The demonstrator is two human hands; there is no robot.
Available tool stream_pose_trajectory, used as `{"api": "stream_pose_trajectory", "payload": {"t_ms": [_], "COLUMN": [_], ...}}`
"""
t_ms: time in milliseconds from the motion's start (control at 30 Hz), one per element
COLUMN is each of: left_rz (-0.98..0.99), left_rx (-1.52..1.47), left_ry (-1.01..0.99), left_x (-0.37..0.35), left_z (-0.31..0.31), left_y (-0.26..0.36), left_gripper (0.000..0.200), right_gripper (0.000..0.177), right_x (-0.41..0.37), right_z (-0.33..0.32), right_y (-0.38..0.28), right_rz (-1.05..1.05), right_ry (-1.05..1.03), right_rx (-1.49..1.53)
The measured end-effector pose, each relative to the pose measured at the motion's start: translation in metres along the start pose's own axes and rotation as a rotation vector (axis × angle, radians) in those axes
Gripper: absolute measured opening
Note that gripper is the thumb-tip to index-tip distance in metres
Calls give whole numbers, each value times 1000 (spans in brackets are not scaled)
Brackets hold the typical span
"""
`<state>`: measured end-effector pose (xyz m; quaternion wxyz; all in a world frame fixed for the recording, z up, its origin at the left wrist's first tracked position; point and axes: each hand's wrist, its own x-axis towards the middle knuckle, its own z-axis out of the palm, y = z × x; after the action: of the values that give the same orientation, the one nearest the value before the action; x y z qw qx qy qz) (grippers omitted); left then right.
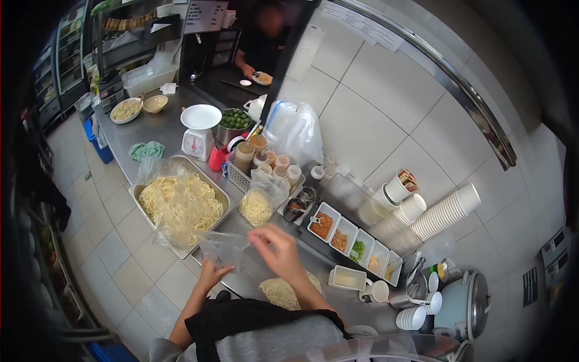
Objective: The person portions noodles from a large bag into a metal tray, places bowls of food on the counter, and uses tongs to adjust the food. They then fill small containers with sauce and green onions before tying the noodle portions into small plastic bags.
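Observation:
My left hand (213,274) grips a clear plastic bag (222,248) by its lower part, over the counter's front edge. My right hand (276,250) is bent in a pinch, with its fingertips right at the bag's upper right edge. Just beyond them, a metal tray (183,253) holds a heap of yellow noodles (208,211) partly covered by clear plastic. A bag of noodles (256,207) stands on the counter past my right hand. More pale noodles (280,292) lie beneath my right forearm, which partly hides them.
White containers of toppings (344,236) line the right side, near stacked paper cups (446,211) and a large pot (461,308). Sauce bottles (244,155), a scale (197,142) and a bowl of noodles (126,110) stand farther back. A person (259,51) is beyond the opening.

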<state>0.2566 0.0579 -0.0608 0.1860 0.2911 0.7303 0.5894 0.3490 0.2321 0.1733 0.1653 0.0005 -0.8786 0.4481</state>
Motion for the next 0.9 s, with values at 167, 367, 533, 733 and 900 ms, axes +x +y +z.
{"api": "stream_pose_trajectory", "payload": {"t_ms": [167, 367, 533, 733, 900], "left_rz": [73, 194, 229, 163, 122], "left_rx": [302, 402, 243, 508, 320], "left_ry": [14, -2, 90, 108, 320], "left_x": [0, -5, 4, 7, 8], "left_z": [-7, -12, 11, 23, 35], "left_y": [-13, 23, -12, -33, -2], "left_gripper": [84, 95, 73, 52, 39], "right_gripper": [60, 76, 61, 35, 36], "right_x": [-18, -37, -27, -28, -19], "right_z": [10, 90, 140, 185, 168], "right_y": [93, 123, 128, 159, 131], "right_rz": [124, -43, 100, -51, 171], "right_ry": [-417, -313, -208, -107, -298], "right_rx": [-521, -148, 282, 18, 771]}}
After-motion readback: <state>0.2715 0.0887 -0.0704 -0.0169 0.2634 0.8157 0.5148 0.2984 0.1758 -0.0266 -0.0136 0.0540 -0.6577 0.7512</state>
